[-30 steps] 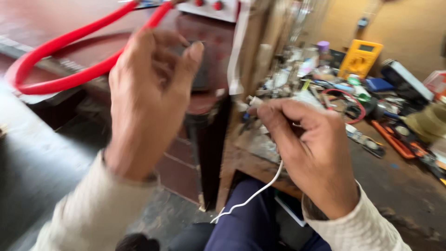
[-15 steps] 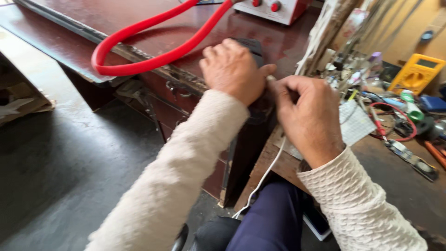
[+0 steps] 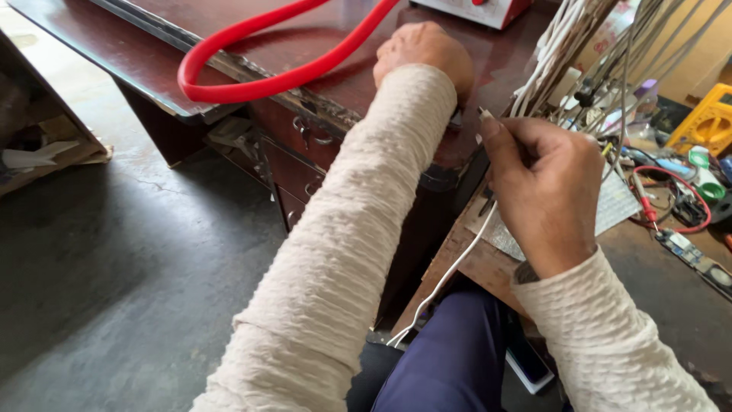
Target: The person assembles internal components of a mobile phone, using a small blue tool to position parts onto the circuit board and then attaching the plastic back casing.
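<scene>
Right hand [image 3: 545, 191] pinches white cable [image 3: 446, 278]; left hand [image 3: 423, 53] on desk [image 3: 137, 46].

A hose [image 3: 274, 80] lies on the desk [image 3: 152, 46], left of both hands.

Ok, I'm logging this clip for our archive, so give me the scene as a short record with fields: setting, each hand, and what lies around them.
setting: dark red-brown desk next to a cluttered workbench, seen from above
left hand: resting knuckles-up on the desk top; whatever is under it is hidden
right hand: pinching the end of a thin white cable, which trails down toward the lap
near the hands: red hose looped on the desk; bundle of hanging white cables
on the workbench: yellow meter, red wire, small circuit board
</scene>
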